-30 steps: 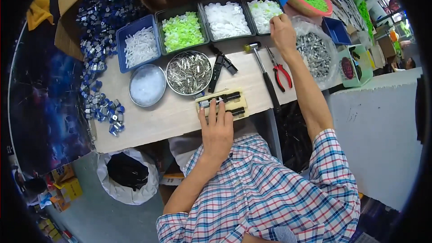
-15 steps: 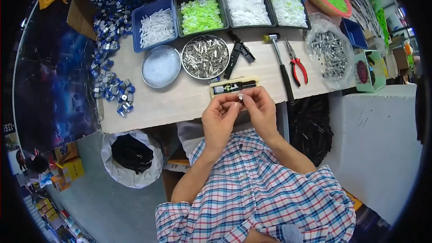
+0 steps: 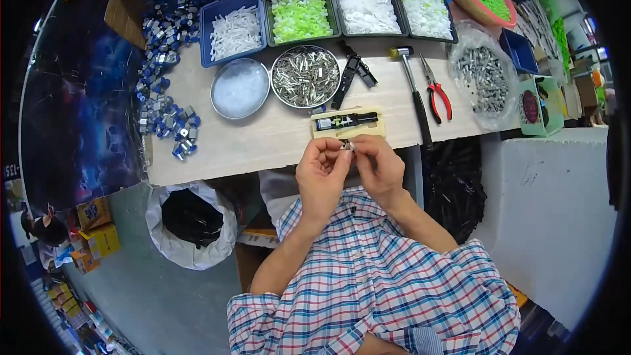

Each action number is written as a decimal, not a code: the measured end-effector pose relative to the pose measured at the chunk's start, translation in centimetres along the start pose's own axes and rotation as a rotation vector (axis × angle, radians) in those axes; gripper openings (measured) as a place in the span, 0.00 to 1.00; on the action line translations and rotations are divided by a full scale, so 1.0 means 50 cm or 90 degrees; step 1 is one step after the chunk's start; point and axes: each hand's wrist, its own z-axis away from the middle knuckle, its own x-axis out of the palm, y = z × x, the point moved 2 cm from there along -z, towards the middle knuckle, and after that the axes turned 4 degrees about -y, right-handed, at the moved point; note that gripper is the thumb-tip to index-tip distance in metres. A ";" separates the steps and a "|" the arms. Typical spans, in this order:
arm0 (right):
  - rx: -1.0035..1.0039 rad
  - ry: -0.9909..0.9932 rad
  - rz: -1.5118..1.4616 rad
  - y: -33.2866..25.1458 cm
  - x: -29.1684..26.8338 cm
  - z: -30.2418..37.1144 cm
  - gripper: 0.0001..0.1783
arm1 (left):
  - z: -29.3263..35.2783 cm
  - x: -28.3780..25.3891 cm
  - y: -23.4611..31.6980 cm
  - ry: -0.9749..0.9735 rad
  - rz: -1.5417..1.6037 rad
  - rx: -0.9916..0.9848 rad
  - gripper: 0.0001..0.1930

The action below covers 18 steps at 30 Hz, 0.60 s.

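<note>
left hand (image 3: pixel 320 174), right hand (image 3: pixel 376 165), pinching small metal part (image 3: pixel 347 146), workbench (image 3: pixel 263 138)

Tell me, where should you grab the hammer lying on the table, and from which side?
Probably the hammer is best taken by its long dark handle, near the end closest to the person, coming down from above. It lies flat with its pale head pointing away, toward the trays. The red-handled pliers lie close on its right, so reaching from the left looks safer.

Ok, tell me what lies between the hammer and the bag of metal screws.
In the head view, red-handled pliers lie on the bench between the hammer and the bag of metal screws.
</note>
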 end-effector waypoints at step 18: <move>-0.028 -0.227 0.016 -0.004 -0.044 -0.013 0.10 | -0.007 -0.023 0.015 -0.040 -0.231 0.051 0.06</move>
